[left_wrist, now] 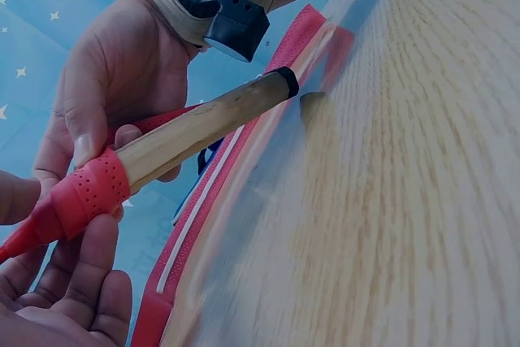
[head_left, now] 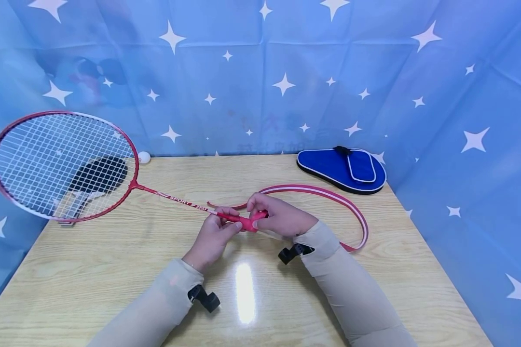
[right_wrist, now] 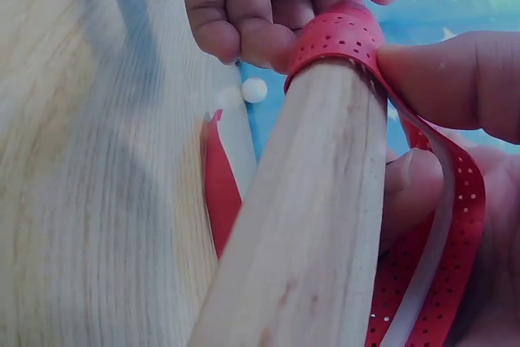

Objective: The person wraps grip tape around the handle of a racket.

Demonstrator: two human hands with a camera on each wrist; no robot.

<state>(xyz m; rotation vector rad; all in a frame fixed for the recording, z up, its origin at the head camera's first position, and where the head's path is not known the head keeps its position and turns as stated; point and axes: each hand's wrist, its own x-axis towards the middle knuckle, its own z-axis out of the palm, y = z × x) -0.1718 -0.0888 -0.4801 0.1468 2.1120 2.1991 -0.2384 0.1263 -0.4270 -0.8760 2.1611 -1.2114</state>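
A red and white badminton racket (head_left: 180, 199) slants across the table, its head raised at the left. My left hand (head_left: 212, 237) holds it where the shaft meets the handle. Red perforated grip tape (left_wrist: 97, 184) is wound round the upper handle; below it the wooden handle (right_wrist: 313, 193) is bare, with a dark end cap (left_wrist: 284, 83). My right hand (head_left: 283, 217) pinches the tape at the edge of the wrapped part, thumb pressing on it in the right wrist view. From there the loose tape, red with a pale stripe, curves over the table to the right.
Behind the racket's strings a black table tennis paddle (head_left: 100, 174) shows, with a white ball (head_left: 144, 157) close by. A blue paddle case (head_left: 319, 164) lies at the back right. A blue star-patterned curtain (head_left: 243, 72) borders the wooden table (head_left: 126, 260).
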